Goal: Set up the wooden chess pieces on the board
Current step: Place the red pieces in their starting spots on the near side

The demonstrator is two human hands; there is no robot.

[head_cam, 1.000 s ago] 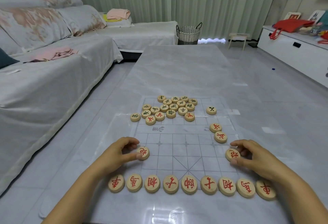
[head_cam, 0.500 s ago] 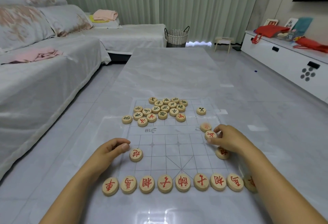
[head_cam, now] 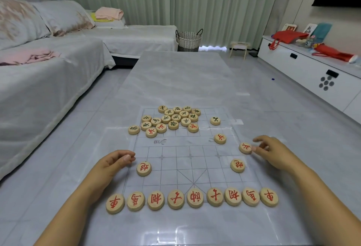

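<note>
A clear chess board sheet (head_cam: 176, 165) lies on the grey table. Nine red-lettered wooden pieces (head_cam: 195, 198) line its near edge. Two red pieces stand one row up, at left (head_cam: 144, 168) and right (head_cam: 237, 165). My left hand (head_cam: 112, 164) rests loosely curled beside the left one, holding nothing. My right hand (head_cam: 273, 151) touches a red soldier piece (head_cam: 245, 147) at the board's right edge with one fingertip. Another red soldier (head_cam: 220, 138) lies just beyond it. A pile of mixed pieces (head_cam: 172, 119) sits on the far half.
One black-lettered piece (head_cam: 215, 121) lies apart to the right of the pile. A covered sofa (head_cam: 39, 81) runs along the left. A white cabinet (head_cam: 312, 74) stands on the right, and a woven basket (head_cam: 188, 40) sits past the table's far end.
My right hand carried a red soldier from mid-board out to the right edge and now only touches it. My left hand drew slightly away from the left piece. The camera tilted up.
</note>
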